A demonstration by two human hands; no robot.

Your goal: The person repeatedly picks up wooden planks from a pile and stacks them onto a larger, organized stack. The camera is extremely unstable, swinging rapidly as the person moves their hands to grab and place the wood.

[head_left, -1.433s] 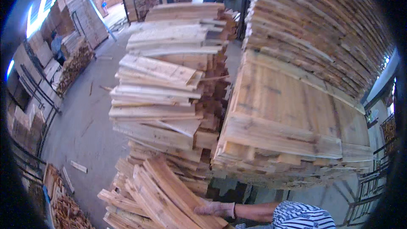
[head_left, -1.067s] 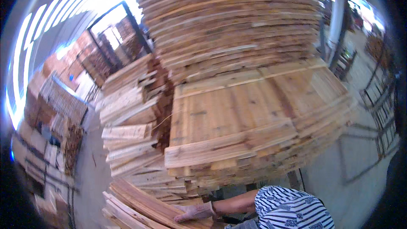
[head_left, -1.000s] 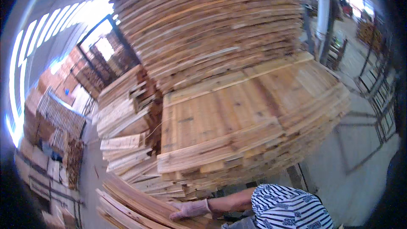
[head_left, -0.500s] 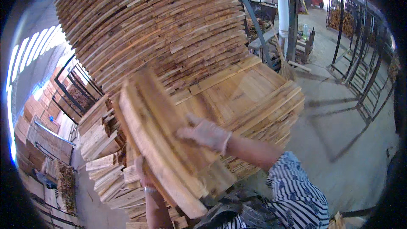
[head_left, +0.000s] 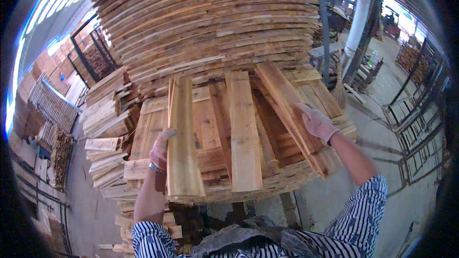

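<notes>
Both my hands wear thin pale gloves. My left hand (head_left: 163, 149) is closed on the outer long edge of a few thin wooden boards (head_left: 184, 162) standing at the left of the stack top. To the right, my right hand (head_left: 315, 123) grips the outer edge of some slanting wooden boards (head_left: 292, 114), its fingertips resting over their face. Between the hands a pale loose board (head_left: 244, 134) lies lengthwise, touched by neither hand. Darker boards show in the gaps. All of these rest on a low stack of boards (head_left: 143, 136).
A tall wall of stacked boards (head_left: 205, 24) rises behind the low stack. Bundles of short boards (head_left: 103, 126) lie at the left. A broom (head_left: 340, 93) leans near a white post (head_left: 358, 19). Black metal racks (head_left: 416, 124) stand on the concrete floor (head_left: 373, 119) at the right.
The bundle held between my hands has come down and spread into separate boards across the stack. My hands have moved wide apart, left and right.
</notes>
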